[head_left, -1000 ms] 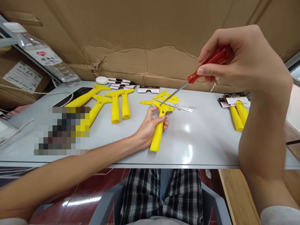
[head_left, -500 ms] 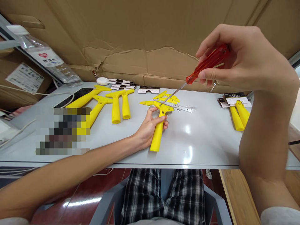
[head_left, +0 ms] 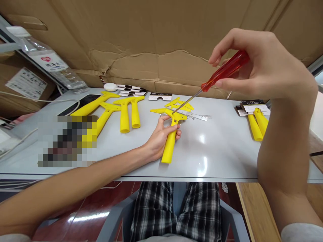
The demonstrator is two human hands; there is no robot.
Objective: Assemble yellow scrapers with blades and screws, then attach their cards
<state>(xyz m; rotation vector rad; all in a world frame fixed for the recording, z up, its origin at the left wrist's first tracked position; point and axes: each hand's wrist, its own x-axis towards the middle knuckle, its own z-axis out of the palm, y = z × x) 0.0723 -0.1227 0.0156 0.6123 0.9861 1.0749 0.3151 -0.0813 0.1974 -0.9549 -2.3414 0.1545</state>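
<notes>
My left hand [head_left: 158, 139] is wrapped round the neck of a yellow plastic handle [head_left: 169, 148], whose hollow end points toward me. In my right hand [head_left: 262, 67], raised above the table, is a red screwdriver [head_left: 225, 70], pinched by the thumb with some fingers behind it. The screwdriver's tip meets the head of the held handle. Behind that head lie loose yellow pieces [head_left: 185, 106], metal strips [head_left: 202, 117] and small metal parts. Whether a screw sits under the tip cannot be made out.
Several yellow handles [head_left: 124, 116] lie on the left of the table [head_left: 217, 151]. More handles [head_left: 255, 129] with cards [head_left: 254, 107] are at the right. A bottle [head_left: 50, 60] leans at the left. Cardboard [head_left: 156, 40] stands behind.
The fingers of my right hand have shifted on the red handle, with the index finger lifted further from it. The screwdriver is tilted slightly lower. My left hand has hardly moved.
</notes>
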